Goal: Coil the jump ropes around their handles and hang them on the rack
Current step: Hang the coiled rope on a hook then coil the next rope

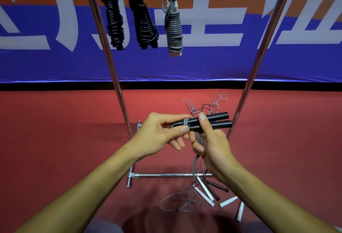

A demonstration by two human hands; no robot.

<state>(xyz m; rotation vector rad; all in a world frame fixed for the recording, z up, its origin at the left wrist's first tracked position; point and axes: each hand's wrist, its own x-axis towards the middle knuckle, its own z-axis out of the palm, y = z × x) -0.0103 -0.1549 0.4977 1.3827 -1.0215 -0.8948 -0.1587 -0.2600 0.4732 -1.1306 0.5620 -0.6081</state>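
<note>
Both forearms reach forward from the bottom corners and meet mid-frame over the red floor [55, 131], in front of the rack [118, 84]. Left hand [159, 133] is palm-right, thumb on the near side and index finger over the far side, pinching the left end of two black handles [212, 121] where a couple of turns of grey rope [186, 121] wrap them; its lower fingers are loosely curled underneath, touching nothing clear. Right hand [212, 144] comes up from below, back of hand toward camera, thumb pressed over the top of the handles near their middle, fingers curled under them and around the rope, which drops down from this hand toward the floor. Handles lie side by side, roughly level, free ends pointing right, held between the rack's two uprights. On the rack's top bar hang three finished bundles: two black coils [129, 20] at left and one grey coil [174, 27] just to their right. On the floor by the rack's base bar [166, 175] lie loose ropes with white handles [227, 201] and thin black handles [218, 186], cords tangled; more loose cord [203, 105] lies behind the hands. A blue banner [203, 62] with large white characters covers the back wall.
</note>
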